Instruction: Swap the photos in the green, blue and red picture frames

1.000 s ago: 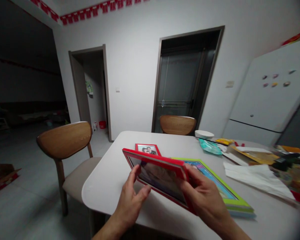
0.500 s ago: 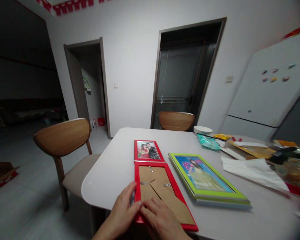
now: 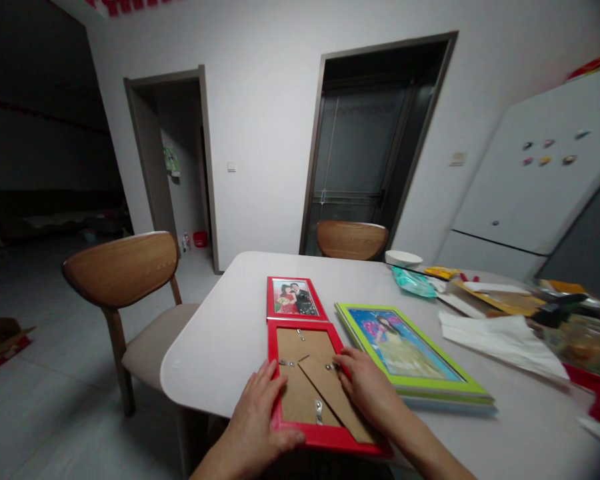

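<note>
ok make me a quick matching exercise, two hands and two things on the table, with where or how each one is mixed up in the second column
1. left hand
2. right hand
3. green frame
4. white bowl

A. just beyond the teal packet
B. at the right-hand metal clip
C. picture side up
D. on the left side of the face-down red frame

Pairs: 1-D, 2-B, 3-C, 4-A
</note>
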### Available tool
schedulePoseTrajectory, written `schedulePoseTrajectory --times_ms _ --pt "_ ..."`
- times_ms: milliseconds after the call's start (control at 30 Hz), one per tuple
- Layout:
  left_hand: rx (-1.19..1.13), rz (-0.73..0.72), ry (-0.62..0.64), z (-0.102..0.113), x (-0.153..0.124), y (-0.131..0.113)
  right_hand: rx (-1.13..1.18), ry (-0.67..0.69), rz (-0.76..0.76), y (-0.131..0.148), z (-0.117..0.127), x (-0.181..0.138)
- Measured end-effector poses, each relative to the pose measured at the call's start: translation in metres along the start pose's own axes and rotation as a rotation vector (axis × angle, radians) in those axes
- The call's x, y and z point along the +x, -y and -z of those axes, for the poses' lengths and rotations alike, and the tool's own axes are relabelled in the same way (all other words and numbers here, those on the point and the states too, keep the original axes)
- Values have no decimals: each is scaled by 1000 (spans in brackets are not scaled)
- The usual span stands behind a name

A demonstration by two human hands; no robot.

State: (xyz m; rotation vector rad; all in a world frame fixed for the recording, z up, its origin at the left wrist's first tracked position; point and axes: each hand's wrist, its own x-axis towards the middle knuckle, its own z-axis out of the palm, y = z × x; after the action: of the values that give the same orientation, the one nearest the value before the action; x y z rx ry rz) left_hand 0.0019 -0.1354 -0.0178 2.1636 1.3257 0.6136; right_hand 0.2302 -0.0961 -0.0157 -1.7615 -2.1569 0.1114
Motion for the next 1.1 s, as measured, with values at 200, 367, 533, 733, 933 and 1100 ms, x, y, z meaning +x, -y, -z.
schedulePoseTrajectory --times_ms 200,367,533,733,933,1100 --pt "-43 -52 -21 2 -2 -2 -111 -14 -44 6 -1 11" --pt "-59 -59 -37 1 -2 -4 -156 -73 -74 8 0 13" --pt "-38 -47 -38 1 -1 -2 -93 -100 -51 7 -1 8" --pt "32 -89 -12 0 -1 0 178 -7 197 17 4 -17" --pt "-11 -125 -30 -2 0 2 241 147 287 30 8 -29" --pt "-36 -133 -28 -1 0 2 167 113 306 34 5 -26"
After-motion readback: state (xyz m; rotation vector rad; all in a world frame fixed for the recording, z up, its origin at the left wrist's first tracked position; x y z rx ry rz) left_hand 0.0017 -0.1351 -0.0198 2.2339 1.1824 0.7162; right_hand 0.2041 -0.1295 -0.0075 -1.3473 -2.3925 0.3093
